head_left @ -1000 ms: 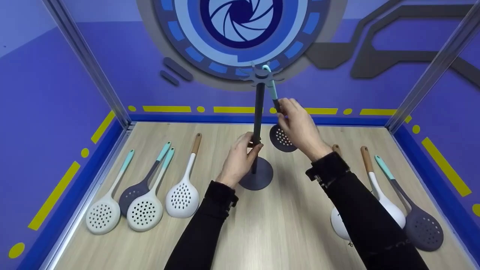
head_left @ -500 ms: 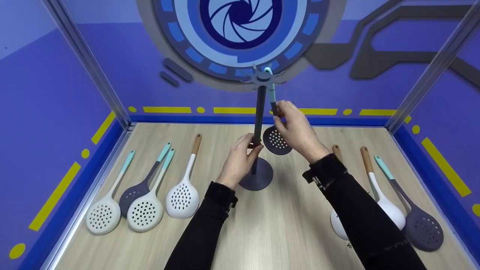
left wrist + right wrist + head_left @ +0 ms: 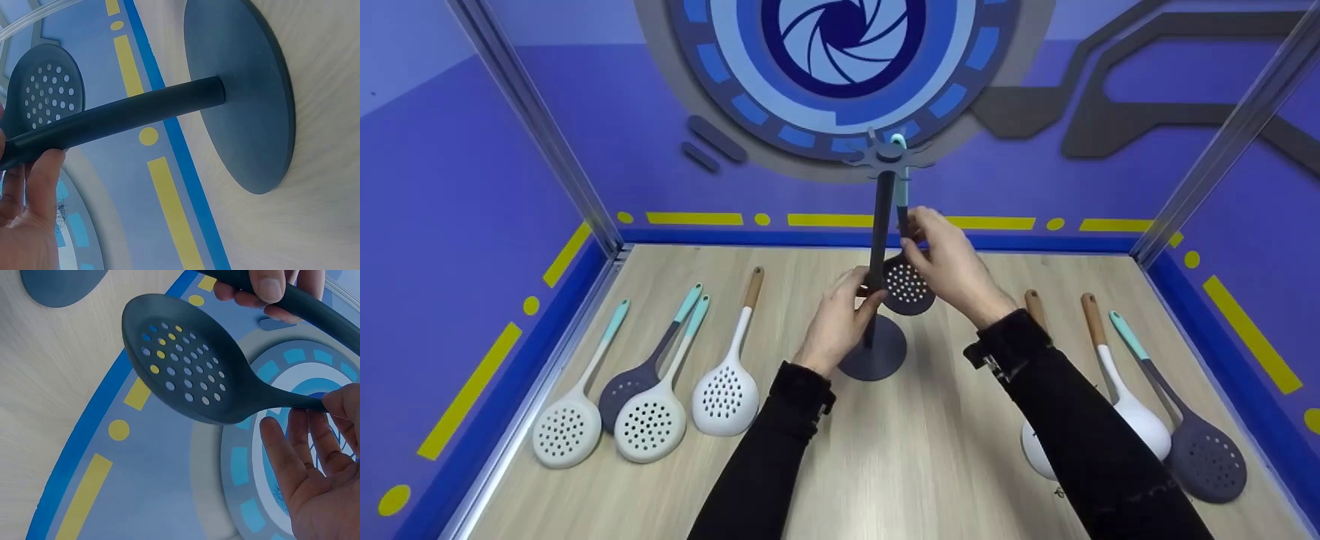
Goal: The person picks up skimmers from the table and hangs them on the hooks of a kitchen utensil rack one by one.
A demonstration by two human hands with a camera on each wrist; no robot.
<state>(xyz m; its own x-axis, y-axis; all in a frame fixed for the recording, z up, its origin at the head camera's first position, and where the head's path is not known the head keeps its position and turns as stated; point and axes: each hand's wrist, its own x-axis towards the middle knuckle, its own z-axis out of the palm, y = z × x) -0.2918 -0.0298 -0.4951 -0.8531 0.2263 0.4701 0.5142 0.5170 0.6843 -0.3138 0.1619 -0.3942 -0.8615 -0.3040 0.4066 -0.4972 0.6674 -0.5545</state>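
Note:
In the head view a dark utensil stand (image 3: 883, 217) with a round base (image 3: 877, 352) and a crown of hooks (image 3: 889, 155) stands mid-table. My left hand (image 3: 832, 319) grips its pole low down; the left wrist view shows fingers and thumb around it. A dark grey skimmer (image 3: 909, 289) with a mint handle (image 3: 901, 187) hangs upright right beside the pole, its curved handle end up at the hooks. My right hand (image 3: 951, 262) pinches the skimmer's neck between thumb and fingers. Its perforated bowl (image 3: 185, 363) is just above the table level in the right wrist view.
On the left lie several skimmers: pale mint-handled ones (image 3: 567, 433), a dark one (image 3: 622, 390) partly underneath, and a white wood-handled one (image 3: 725, 397). On the right, a white ladle (image 3: 1144, 427), another white-headed utensil (image 3: 1037, 450) and a dark skimmer (image 3: 1209, 457) lie partly behind my sleeve.
My right hand has moved slightly left and down, bringing the skimmer closer to the pole and more upright. The stand's top has tilted slightly right; my left hand has kept its grip.

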